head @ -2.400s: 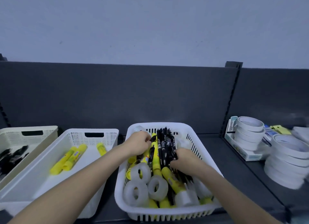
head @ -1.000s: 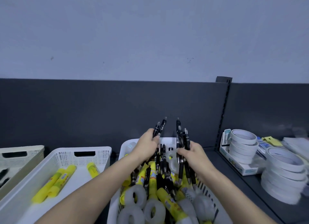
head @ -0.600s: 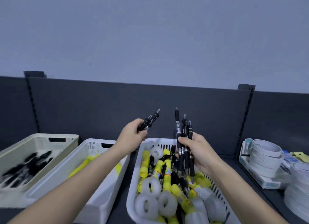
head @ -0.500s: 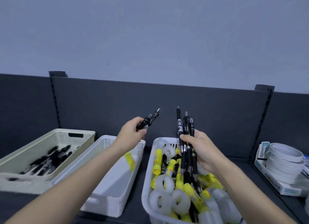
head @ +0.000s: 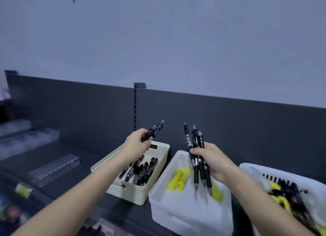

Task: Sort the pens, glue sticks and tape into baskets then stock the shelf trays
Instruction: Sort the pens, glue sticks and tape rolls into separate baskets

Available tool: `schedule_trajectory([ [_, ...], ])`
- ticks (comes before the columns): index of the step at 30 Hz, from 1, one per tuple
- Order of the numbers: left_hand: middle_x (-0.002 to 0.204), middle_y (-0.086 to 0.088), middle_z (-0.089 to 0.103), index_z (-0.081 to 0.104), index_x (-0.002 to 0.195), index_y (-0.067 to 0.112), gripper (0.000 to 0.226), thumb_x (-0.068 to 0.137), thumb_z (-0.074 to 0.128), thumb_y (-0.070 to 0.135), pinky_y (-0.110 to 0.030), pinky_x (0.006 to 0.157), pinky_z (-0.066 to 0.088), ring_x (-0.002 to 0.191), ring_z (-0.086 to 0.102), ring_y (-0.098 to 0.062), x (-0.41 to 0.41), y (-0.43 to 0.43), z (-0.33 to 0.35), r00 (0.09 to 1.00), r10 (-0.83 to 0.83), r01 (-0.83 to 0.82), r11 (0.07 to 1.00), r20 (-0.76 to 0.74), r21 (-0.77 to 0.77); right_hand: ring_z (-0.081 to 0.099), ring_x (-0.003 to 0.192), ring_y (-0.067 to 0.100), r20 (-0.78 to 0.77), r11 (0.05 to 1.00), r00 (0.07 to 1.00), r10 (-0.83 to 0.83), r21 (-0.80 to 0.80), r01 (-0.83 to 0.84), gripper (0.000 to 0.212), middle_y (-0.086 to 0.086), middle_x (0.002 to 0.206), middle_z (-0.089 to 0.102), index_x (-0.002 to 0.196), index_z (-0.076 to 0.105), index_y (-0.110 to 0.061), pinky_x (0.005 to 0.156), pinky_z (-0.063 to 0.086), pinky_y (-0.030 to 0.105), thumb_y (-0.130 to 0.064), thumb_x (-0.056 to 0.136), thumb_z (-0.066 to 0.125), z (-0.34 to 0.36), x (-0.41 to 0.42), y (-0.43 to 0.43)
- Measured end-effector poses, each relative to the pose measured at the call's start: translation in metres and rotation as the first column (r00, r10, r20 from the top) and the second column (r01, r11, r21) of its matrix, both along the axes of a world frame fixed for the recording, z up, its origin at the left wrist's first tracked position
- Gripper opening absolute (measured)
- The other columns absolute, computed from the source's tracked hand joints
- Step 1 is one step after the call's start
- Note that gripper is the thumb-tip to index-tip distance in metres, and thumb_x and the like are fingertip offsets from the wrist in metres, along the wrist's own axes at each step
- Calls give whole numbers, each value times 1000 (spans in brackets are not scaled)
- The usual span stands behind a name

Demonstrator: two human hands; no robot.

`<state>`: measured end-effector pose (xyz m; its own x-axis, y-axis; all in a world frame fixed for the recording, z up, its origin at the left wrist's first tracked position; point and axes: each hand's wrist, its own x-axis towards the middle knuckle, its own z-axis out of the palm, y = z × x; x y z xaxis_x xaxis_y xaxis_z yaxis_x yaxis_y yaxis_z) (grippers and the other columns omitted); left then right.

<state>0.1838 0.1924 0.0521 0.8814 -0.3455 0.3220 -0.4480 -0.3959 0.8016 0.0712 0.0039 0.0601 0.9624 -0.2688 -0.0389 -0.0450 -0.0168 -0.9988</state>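
Black pens (head: pixel 197 147) are clamped in the right hand (head: pixel 211 160), more in the left hand (head: pixel 136 142), above the shelf (head: pixel 58 147). Sorting is judged under way; release into the cream basket (head: pixel 130 191) is needed.

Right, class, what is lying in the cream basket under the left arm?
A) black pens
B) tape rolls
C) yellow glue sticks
A: black pens lie in the cream basket; the glue sticks are in the white basket beside it.

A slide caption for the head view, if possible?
Left hand and right hand grip black pens above the cream basket and white basket.
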Motion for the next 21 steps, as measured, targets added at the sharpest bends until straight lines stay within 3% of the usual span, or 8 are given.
schedule_trajectory([
  [5, 66, -4, 55, 51, 76, 18, 20, 88, 53, 3, -42, 70, 54, 60, 56, -21, 63, 53, -15, 991, 26, -23, 1000, -133, 18, 51, 49, 19, -50, 995, 998, 27, 97, -22, 18, 13, 60, 49, 76, 47, -6, 43, 49, 26, 6, 90, 43, -9, 77, 58],
  [8, 68, -5, 53, 50, 74, 16, 23, 86, 50, -3, -40, 69, 54, 58, 54, -19, 95, 62, -25, 982, 19, -17, 1000, -187, 10, 49, 48, 20, -101, 990, 995, 20, 142, -5, 21, 13, 57, 48, 74, 46, -5, 44, 48, 27, 8, 89, 42, -20, 115, 89],
  [12, 69, -4, 53, 51, 76, 17, 24, 80, 47, -7, -37, 72, 54, 63, 55, -23, 117, 53, -37, 974, 4, 24, 993, -228, 119, 48, 49, 21, -249, 993, 966, -74, 66, 93, 15, 14, 61, 46, 80, 44, -4, 45, 49, 29, 9, 87, 43, -45, 147, 108],
  [15, 92, -9, 63, 58, 101, 9, 26, 81, 48, -3, -29, 71, 46, 85, 60, -26, 120, 46, -45, 973, 0, 63, 963, -233, 263, 54, 60, 25, -292, 986, 945, -149, -112, 121, 9, 16, 74, 52, 91, 47, -3, 57, 52, 35, 5, 87, 47, -58, 156, 111],
  [17, 116, -12, 56, 51, 119, 7, 34, 85, 48, 0, -29, 84, 44, 107, 55, -27, 121, 45, -47, 966, -18, 103, 942, -259, 319, 60, 89, 31, -283, 936, 940, -190, -341, 87, 24, 18, 98, 58, 111, 52, -1, 84, 51, 40, -1, 87, 52, -57, 156, 110],
  [18, 117, -11, 51, 48, 119, 11, 33, 87, 46, 1, -29, 86, 41, 108, 52, -25, 121, 45, -46, 965, -38, 125, 935, -258, 333, 56, 106, 32, -274, 896, 939, -210, -438, 73, 33, 20, 113, 56, 122, 49, 1, 94, 46, 38, -3, 89, 52, -54, 155, 109],
  [19, 116, -10, 48, 46, 116, 14, 30, 89, 45, 2, -28, 85, 39, 107, 49, -23, 121, 46, -45, 967, -59, 145, 928, -250, 342, 51, 118, 32, -256, 856, 940, -224, -514, 63, 38, 20, 125, 53, 126, 46, 4, 98, 41, 36, -6, 90, 51, -51, 154, 105],
  [21, 131, -10, 48, 45, 128, 12, 38, 90, 45, 5, -26, 93, 37, 118, 47, -22, 123, 48, -43, 973, -98, 172, 914, -211, 368, 49, 121, 31, -215, 768, 950, -225, -640, 37, 36, 19, 131, 52, 124, 48, 3, 98, 40, 33, -10, 91, 49, -47, 152, 96],
])
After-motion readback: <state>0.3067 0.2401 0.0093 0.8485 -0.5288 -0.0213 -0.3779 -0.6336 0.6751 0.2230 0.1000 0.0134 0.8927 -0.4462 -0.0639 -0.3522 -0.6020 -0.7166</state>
